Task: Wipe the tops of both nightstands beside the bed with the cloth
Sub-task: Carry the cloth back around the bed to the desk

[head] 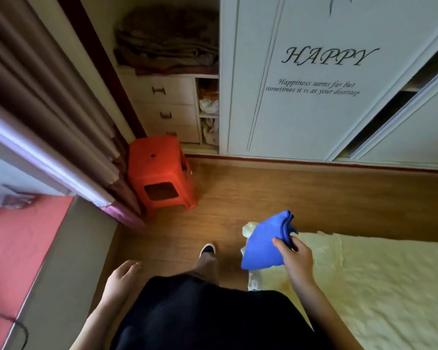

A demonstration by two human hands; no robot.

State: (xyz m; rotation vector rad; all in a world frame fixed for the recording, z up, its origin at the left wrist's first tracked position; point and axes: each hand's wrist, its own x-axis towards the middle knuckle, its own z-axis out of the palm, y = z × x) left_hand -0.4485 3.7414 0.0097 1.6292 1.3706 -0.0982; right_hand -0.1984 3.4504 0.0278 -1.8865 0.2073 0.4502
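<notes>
The cloth (266, 242) is bright blue. The stool (159, 173) is orange-red, and the floor (288, 193) shows warm brown wood grain. The bed cover (377, 286) is pale yellow. The wardrobe door (314, 117) is white with black script lettering (the large word reads HAPPY). The curtain (48, 97) is brown with a purple-pink hem.

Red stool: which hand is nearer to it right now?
Left. The left hand hangs open and empty, on the same side as the stool. The right hand is farther off, across the body, gripping the blue cloth over the bed corner.
</notes>
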